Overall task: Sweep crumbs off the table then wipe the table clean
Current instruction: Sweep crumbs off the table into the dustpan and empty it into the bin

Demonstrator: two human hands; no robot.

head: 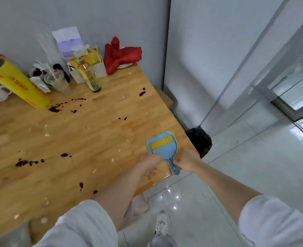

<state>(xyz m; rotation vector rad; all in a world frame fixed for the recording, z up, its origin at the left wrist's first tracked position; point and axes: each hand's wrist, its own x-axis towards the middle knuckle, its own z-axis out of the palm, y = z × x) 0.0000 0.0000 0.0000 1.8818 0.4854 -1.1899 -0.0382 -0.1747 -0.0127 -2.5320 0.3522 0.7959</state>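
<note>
The dustpan [163, 148] lies on the bench [97, 132] at its right edge, near the front right corner, handle poking over the edge, with a yellow brush [161, 142] lying in it. The left hand [149, 164] touches the pan's left rim, and the right hand [185, 160] is at the handle; whether either grip is clamped on it or merely touching, I cannot tell. Pale crumbs [47, 134] are scattered across the bench top, and dark red spots [55, 108] lie near the back and along the left and front. At the back edge stand a yellow roll [17, 82], cups [58, 82], a bottle [90, 75] and a red cloth [119, 55]. A black bag [200, 141] sits on the floor beside the right edge.
</note>
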